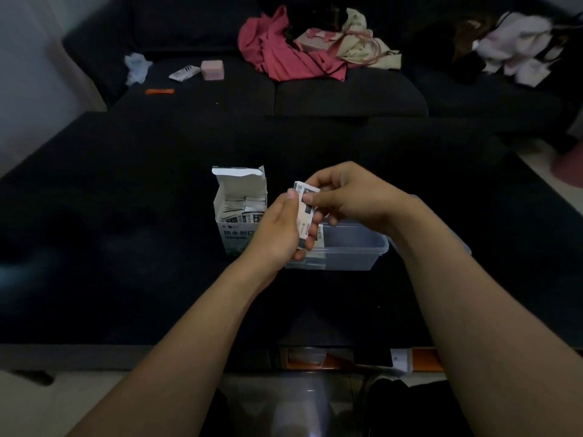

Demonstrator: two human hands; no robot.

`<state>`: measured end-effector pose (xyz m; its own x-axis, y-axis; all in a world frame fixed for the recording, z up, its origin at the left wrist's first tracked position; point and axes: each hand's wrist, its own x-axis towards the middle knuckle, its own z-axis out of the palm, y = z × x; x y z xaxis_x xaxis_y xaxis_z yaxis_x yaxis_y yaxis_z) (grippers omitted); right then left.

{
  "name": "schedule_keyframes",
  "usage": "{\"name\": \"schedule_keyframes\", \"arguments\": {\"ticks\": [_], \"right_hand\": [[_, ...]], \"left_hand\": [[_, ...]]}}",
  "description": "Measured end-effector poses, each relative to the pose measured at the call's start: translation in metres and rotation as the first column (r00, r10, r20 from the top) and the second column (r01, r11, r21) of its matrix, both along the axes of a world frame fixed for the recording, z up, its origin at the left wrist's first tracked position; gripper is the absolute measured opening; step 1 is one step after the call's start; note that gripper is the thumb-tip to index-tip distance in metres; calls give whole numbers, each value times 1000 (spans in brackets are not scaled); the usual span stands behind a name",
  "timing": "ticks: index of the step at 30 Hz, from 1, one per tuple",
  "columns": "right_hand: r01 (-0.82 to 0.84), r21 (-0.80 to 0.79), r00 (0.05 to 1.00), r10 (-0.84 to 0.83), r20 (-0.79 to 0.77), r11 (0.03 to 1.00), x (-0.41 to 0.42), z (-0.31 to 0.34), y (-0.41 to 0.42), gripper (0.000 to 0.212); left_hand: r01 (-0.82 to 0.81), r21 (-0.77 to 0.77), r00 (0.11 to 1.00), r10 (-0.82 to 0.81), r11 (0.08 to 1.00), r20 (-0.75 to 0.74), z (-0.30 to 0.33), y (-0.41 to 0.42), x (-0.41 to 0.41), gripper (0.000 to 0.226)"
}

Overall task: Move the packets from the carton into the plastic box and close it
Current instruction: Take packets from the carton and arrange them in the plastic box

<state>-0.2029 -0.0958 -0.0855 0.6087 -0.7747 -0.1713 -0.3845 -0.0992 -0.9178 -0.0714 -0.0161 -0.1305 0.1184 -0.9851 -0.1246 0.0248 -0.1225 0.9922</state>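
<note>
A white carton [235, 197] stands open on the black table, its flap up, with several packets still inside. Right of it sits a clear plastic box [350, 250] without its lid on; a few packets lie at its left end. A stack of white packets [304, 212] is held above the box's left end by both hands. My left hand [277, 228] grips the stack from the left, thumb on top. My right hand [347, 197] pinches its upper end from the right. A clear lid edge [462, 244] shows behind my right forearm.
The black table [126, 247] spreads wide to the left of the carton. Behind it stands a dark sofa [347, 93] with pink clothing [277, 55], a small pink box [212, 70], a packet and tissue. Orange items lie under the table's near edge.
</note>
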Motion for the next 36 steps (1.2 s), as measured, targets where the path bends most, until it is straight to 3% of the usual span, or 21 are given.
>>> {"name": "schedule_keyframes", "arguments": {"ticks": [4,8,10,14,19,22,25,29,36], "right_hand": [[22,-32,999,-23,-29,999,2,3,0,13],[222,-121,975,-222,8,968,-8,9,-9,15],[294,-206,950,-309,-41,933,-17,5,-17,15],[261,-259,894,-334,-299,930,-28,-15,-35,11],[88,-299,745,-262,-613,950,-8,-43,-36,5],[7,-280,615,-225,-756,960,4,-55,-37,24],[-50,-287,509,-223,-831,957,9,-57,-35,27],[28,-271,499,-248,-830,962,11,-66,-36,22],[18,-292,495,-262,-828,956,15,-78,-36,34]], "left_hand": [[55,-41,993,-50,998,112,-3,1,4,35],[158,11,973,-158,987,167,-1,0,8,26],[135,5,957,-131,991,258,-2,1,11,28],[29,-234,742,136,972,656,-11,1,29,25],[190,-151,516,32,970,856,-14,5,32,21],[234,-44,423,-61,971,904,-14,8,27,24],[262,-1,368,-99,965,925,-15,7,27,28],[293,30,354,-138,956,925,-16,5,31,35],[335,46,310,-156,941,938,-22,4,31,43]]}}
